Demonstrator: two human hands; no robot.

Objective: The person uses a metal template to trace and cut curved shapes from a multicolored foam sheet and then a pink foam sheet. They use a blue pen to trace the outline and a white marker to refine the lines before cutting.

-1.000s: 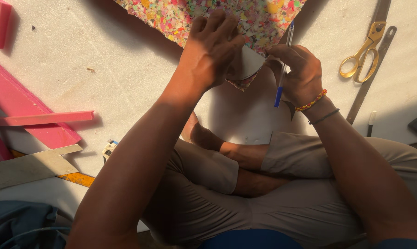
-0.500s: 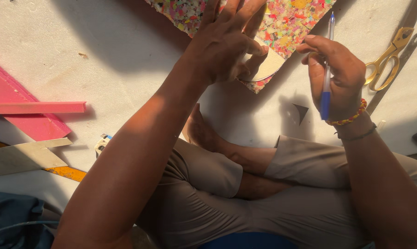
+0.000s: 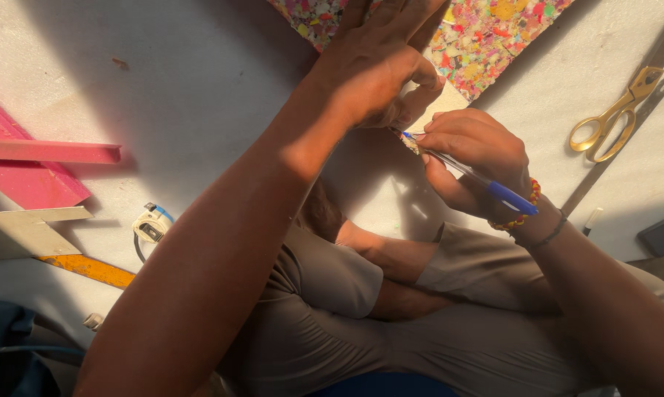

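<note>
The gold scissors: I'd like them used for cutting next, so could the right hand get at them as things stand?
Probably yes: the scissors lie uncovered just beyond the right hand, but it holds a blue pen.

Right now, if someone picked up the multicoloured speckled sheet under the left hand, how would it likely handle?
The sheet looks like bonded foam crumbs, so probably light for its size. It lies flat under the left hand, so it would likely bend rather than stay rigid. Its rough, crumbly surface should grip well, though the edges near the pen might shed bits.
</note>
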